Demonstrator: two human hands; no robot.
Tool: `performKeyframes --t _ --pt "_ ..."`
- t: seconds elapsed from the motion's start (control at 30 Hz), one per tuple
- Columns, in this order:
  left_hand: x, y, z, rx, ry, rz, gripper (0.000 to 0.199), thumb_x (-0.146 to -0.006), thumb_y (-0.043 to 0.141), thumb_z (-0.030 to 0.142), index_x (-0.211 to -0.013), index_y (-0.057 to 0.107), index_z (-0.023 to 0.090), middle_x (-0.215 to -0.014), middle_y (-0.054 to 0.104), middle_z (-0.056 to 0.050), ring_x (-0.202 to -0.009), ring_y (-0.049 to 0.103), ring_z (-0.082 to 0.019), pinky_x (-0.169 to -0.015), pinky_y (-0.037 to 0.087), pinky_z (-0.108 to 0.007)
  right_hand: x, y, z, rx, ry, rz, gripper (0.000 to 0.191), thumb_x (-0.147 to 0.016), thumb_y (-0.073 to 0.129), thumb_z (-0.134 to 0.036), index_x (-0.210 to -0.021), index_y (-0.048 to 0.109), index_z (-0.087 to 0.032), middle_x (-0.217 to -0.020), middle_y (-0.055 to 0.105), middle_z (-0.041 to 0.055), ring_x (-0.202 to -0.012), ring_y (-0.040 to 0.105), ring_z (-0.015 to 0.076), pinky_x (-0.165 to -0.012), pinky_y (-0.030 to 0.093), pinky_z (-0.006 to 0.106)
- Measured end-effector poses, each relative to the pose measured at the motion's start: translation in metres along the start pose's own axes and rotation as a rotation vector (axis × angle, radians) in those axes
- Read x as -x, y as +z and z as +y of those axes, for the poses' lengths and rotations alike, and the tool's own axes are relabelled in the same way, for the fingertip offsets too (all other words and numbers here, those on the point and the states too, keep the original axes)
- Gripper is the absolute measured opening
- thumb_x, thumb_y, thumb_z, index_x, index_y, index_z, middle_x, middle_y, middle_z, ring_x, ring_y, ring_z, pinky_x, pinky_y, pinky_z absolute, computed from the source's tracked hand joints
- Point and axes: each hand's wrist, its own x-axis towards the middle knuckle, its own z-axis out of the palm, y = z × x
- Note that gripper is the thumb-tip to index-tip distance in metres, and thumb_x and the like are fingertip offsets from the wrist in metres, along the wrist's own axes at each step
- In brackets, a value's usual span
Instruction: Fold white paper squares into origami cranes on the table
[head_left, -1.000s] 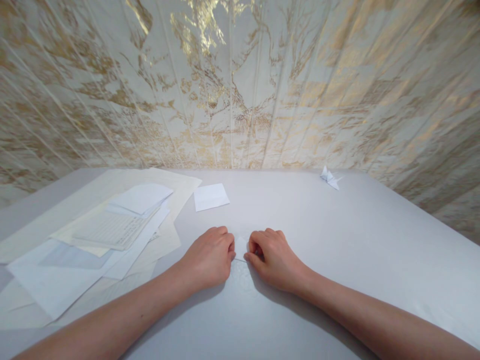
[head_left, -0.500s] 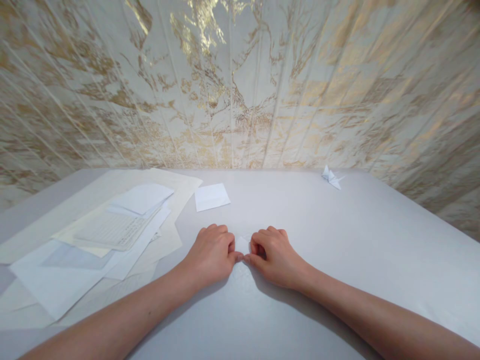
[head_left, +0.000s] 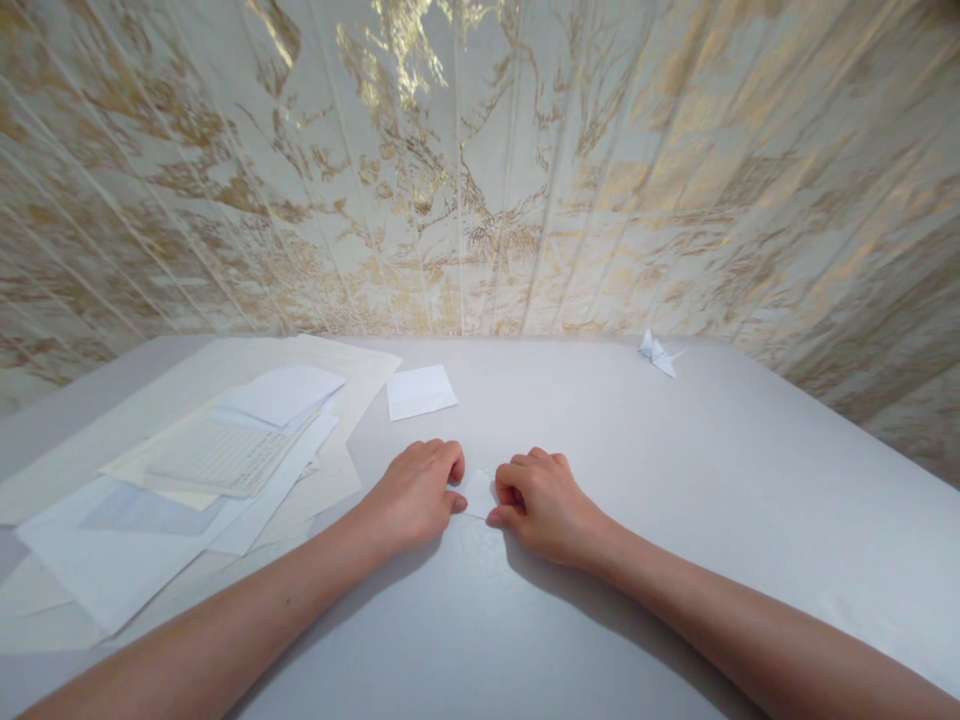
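Note:
A small piece of folded white paper (head_left: 480, 494) lies on the table between my hands, its far part faint against the pale surface. My left hand (head_left: 424, 492) is curled at the paper's left side, thumb at the near left corner and forefinger bent above it with a gap between them. On the other side, my right hand (head_left: 541, 505) is closed over the right edge, its thumb at the near right corner and the fingers bent under. Those fingers hide the right end of the paper.
Beyond my left hand lies a white paper square (head_left: 421, 391). Loose sheets and envelopes (head_left: 187, 520) overlap across the table's left side. A folded paper crane (head_left: 657, 354) sits at the far right, near the gold-patterned wall covering (head_left: 480, 200) behind the table (head_left: 712, 480).
My left hand has shifted left along the paper, so the thumbs no longer meet and more of the paper shows. The right hand stays almost in place; the view shifts slightly.

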Motion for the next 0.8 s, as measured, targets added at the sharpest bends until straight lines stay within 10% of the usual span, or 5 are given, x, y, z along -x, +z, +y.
performKeyframes --t 0.23,0.4,0.8 --pt "0.0 -0.003 -0.004 0.002 0.027 -0.054 0.01 -0.069 0.055 0.014 -0.078 0.053 0.018 -0.082 0.056 -0.003 -0.082 0.05 -0.02 -0.072 0.037 -0.03 -0.001 -0.002 0.001 -0.043 0.022 -0.025 0.015 -0.069 0.07 -0.02 -0.071 0.056 -0.017 -0.072 0.059 0.0008 -0.076 0.047 0.017 -0.07 0.028 0.03" --pt "0.004 -0.001 -0.005 0.024 0.018 -0.017 0.009 -0.07 0.055 0.016 -0.078 0.058 0.019 -0.084 0.057 -0.004 -0.085 0.051 -0.021 -0.077 0.037 -0.032 0.0 0.0 0.006 -0.162 -0.003 0.075 0.044 -0.063 0.073 -0.015 -0.101 0.053 -0.02 -0.101 0.059 0.0046 -0.096 0.045 0.0226 -0.081 0.029 0.035" --pt "0.012 -0.001 0.004 0.089 0.009 0.023 0.004 -0.067 0.058 0.021 -0.067 0.056 0.019 -0.082 0.057 -0.002 -0.085 0.049 -0.021 -0.075 0.035 -0.032 0.006 0.001 0.005 -0.234 -0.016 0.051 0.047 -0.065 0.068 -0.012 -0.108 0.05 -0.019 -0.08 0.059 0.0 -0.083 0.052 0.0176 -0.082 0.03 0.036"
